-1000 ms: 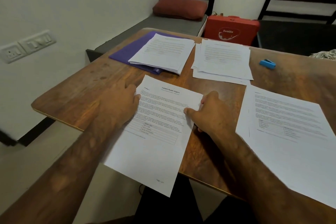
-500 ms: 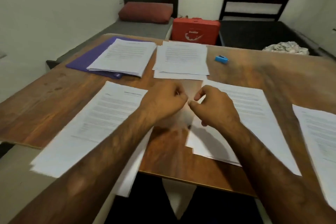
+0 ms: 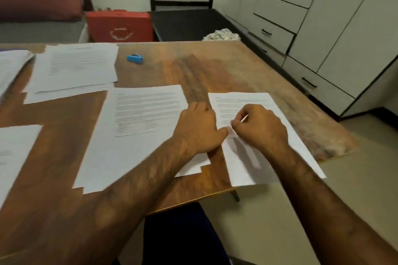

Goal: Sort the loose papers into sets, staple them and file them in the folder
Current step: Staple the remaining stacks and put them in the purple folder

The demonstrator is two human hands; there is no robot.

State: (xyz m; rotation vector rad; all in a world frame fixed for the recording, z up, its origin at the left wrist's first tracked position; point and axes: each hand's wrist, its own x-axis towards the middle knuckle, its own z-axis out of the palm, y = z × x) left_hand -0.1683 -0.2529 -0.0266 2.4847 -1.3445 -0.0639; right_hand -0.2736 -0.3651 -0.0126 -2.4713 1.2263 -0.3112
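Where the wooden surface [image 3: 64, 118] meets the left edge of the view, a printed sheet [image 3: 13, 153] lies partly out of frame, with a loose far stack of papers [image 3: 73, 66] beyond it. Blue stapler [image 3: 134, 58] lies apart on bare wood; a red case [image 3: 119, 26] stands behind the surface. Centre set of papers [image 3: 137, 127] lies flat, its sheets stepped at the near edge. Left hand [image 3: 200, 129], fingers curled, rests over that set's right edge, thumb tip reaching the right set of papers [image 3: 243, 163]; whether it grips anything cannot be told. Right hand [image 3: 260, 129] pinches the right set's left edge between thumb and forefinger. White cabinets [image 3: 323, 28] stand at far right.
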